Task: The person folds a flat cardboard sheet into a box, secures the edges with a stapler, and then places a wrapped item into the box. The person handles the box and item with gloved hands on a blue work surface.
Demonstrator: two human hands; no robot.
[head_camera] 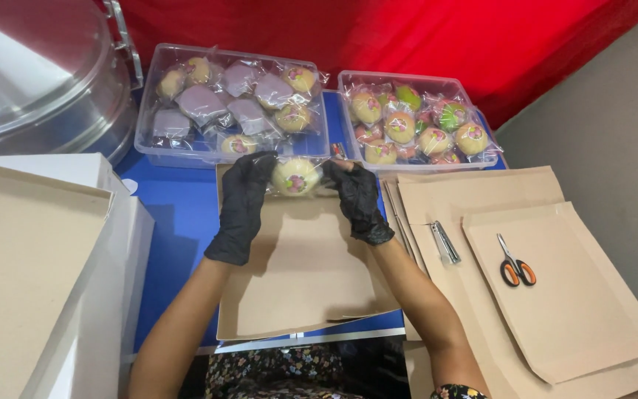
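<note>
Black-gloved left hand (241, 193) and right hand (357, 196) pinch a clear-wrapped pale round bun (295, 176) between them, above a shallow brown cardboard tray (300, 281); orange-handled scissors (515, 266) lie at three o'clock.

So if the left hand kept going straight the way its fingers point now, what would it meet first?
The left hand points up and away, gripping the wrapped bun. Straight on, it would probably meet the front wall of the clear tub of purple and yellow buns first, though depth is hard to judge.

orange-handled scissors (516, 264) on flat cardboard sheets (555, 295) right, stapler (444, 241) beside them, big metal lid (38, 74) far left.
</note>
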